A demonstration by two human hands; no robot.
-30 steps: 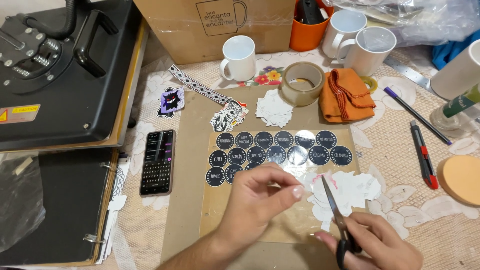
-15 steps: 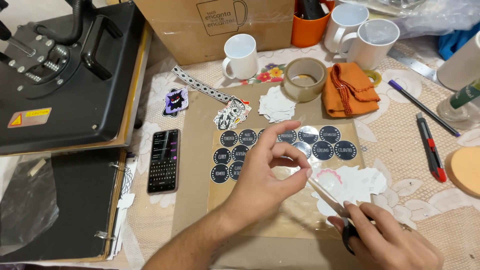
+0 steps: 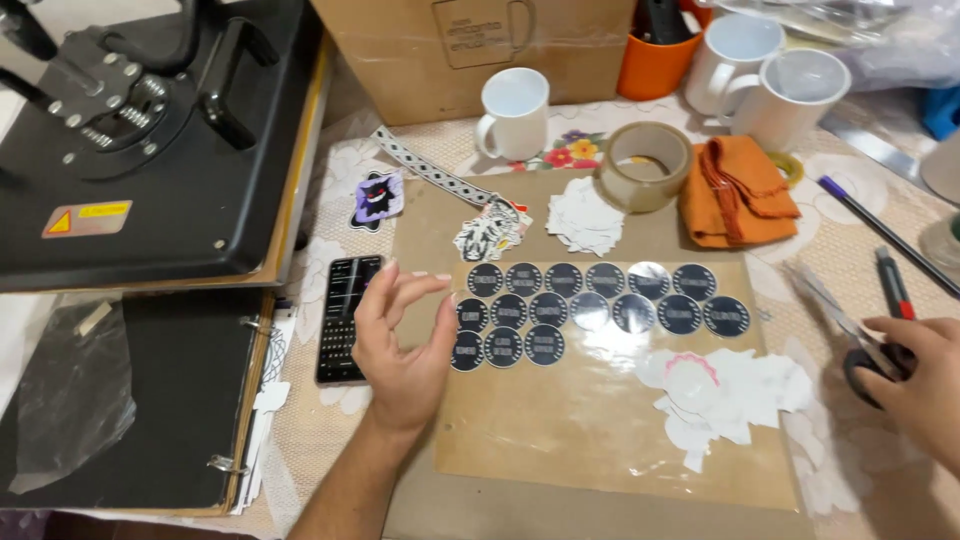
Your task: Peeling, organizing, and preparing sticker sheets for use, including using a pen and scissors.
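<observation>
My left hand [image 3: 402,342] hovers with fingers spread at the left edge of a brown sheet [image 3: 600,430], touching nothing I can make out. Just right of its fingertips lie several round black stickers [image 3: 590,310] in rows under clear film. My right hand [image 3: 925,385] rests at the right edge of the view, closed on the black handles of scissors [image 3: 845,325] whose blades point up and left, lying low over the table. A pile of white paper cut-outs [image 3: 725,395] lies between the two hands.
A black phone [image 3: 345,318] lies left of my left hand. A black heat press [image 3: 150,140] and a binder [image 3: 130,400] fill the left. Behind are a cardboard box [image 3: 470,50], white mugs [image 3: 515,112], a tape roll [image 3: 645,165], an orange cloth [image 3: 738,192] and pens [image 3: 890,285].
My left hand has moved left off the sticker rows and opened its fingers. My right hand has carried the scissors out to the right side of the sheet.
</observation>
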